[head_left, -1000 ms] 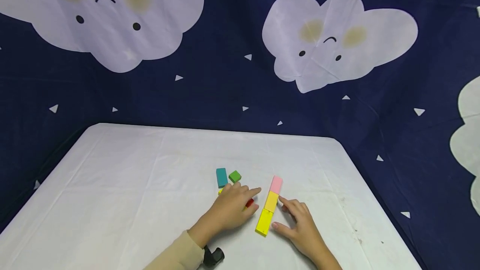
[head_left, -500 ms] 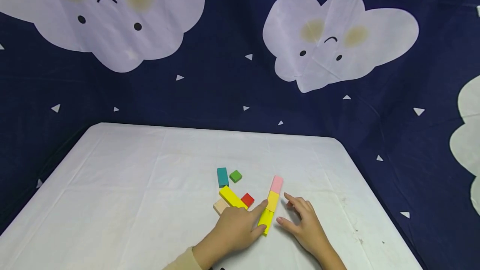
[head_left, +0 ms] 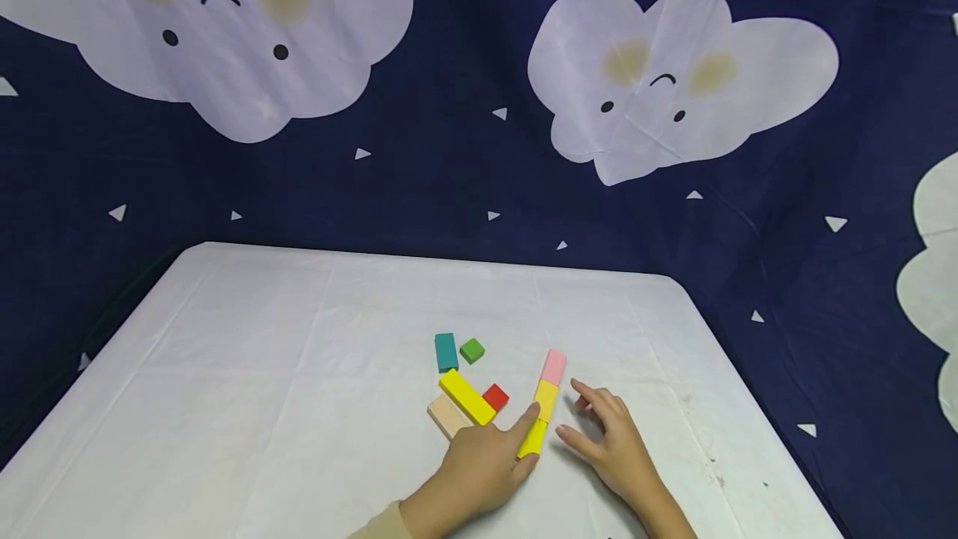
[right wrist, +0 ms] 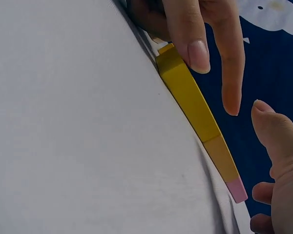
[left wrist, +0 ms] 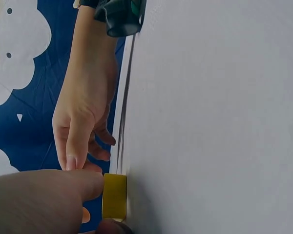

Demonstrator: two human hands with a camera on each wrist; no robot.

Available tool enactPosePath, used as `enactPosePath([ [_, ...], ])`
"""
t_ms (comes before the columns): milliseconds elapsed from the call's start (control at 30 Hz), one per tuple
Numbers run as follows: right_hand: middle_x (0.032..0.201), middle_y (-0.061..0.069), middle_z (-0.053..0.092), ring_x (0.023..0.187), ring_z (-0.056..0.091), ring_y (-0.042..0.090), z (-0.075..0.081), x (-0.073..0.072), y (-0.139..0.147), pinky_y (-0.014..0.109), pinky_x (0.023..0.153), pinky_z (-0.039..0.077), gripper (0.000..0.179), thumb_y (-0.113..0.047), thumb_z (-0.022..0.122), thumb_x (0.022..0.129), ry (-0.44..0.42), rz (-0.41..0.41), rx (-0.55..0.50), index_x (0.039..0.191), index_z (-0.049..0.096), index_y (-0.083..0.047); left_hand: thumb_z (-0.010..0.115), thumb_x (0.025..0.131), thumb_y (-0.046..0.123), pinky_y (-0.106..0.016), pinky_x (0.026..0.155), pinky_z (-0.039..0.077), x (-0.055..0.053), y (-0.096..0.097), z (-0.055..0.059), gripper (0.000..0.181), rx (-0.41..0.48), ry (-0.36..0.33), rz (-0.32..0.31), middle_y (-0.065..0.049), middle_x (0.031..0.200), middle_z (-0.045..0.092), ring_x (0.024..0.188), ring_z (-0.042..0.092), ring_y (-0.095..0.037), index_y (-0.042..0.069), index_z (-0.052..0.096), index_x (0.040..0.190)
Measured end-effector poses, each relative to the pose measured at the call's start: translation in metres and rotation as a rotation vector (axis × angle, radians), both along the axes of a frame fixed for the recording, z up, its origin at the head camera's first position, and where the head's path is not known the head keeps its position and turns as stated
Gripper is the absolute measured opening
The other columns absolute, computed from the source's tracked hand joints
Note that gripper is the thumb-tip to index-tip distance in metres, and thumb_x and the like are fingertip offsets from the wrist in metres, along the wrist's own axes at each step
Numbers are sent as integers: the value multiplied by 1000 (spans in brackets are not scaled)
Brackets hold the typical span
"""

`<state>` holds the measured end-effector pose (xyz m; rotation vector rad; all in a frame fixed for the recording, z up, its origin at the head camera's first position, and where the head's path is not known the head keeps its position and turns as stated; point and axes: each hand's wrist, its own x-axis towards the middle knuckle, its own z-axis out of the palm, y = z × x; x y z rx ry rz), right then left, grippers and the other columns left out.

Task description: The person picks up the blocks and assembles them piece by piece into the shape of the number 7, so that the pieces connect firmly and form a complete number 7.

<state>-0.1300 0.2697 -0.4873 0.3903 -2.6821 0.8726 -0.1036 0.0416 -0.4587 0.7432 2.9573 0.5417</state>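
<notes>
Three blocks lie end to end in a slanting row in the head view: a pink block at the far end, an orange-yellow block in the middle and a bright yellow block nearest. My left hand reaches over from the left, its index fingertip on the row around the middle joint and its thumb at the near end of the bright yellow block. The left wrist view shows that block's end face beside the thumb. Right of the row, my right hand hovers with fingers loosely bent, holding nothing.
Left of the row lie a long yellow block, a red block and a plain wood block partly behind the left hand. A teal block and a green block sit farther back on the white table.
My left hand has left the loose blocks and moved right onto the row, uncovering the long yellow, red and wood blocks. My right hand has drawn slightly away from the row.
</notes>
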Motion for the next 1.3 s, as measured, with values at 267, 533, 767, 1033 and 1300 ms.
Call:
enactPosePath([
  [267,105,-6,63,92,52,9,5,-5,2,31,84,46,66,-35,83,79,-11,2,-15,137,58,-14,59,92,57,-28,50,37,-1,1,-1,63,-22,-3,-14,3,54,51,53,50,-11,25,50,146],
  [533,104,-1,64,92,55,14,14,-20,3,35,82,47,63,-36,80,83,-24,50,-5,137,58,-13,63,91,54,-29,53,40,2,3,-2,64,-62,28,-30,6,53,49,51,49,-10,25,50,146],
  [767,106,-3,63,97,54,18,24,-48,3,39,85,44,61,-37,77,86,-99,144,44,139,56,-16,64,91,53,-27,49,35,3,6,-6,63,-47,55,-28,7,49,42,45,42,-9,24,50,145],
  [1033,103,0,65,100,58,22,47,-78,-11,47,90,47,58,-36,77,85,-164,269,77,136,59,-14,60,93,54,-26,47,32,6,6,-7,62,-70,73,-9,7,47,40,42,38,-10,24,49,146],
  [1300,113,9,64,98,56,25,69,-103,-35,34,80,51,62,-37,77,86,-411,438,82,141,55,-16,60,93,54,-26,46,32,6,7,-8,63,-74,36,-7,6,46,40,40,38,-11,24,48,147],
])
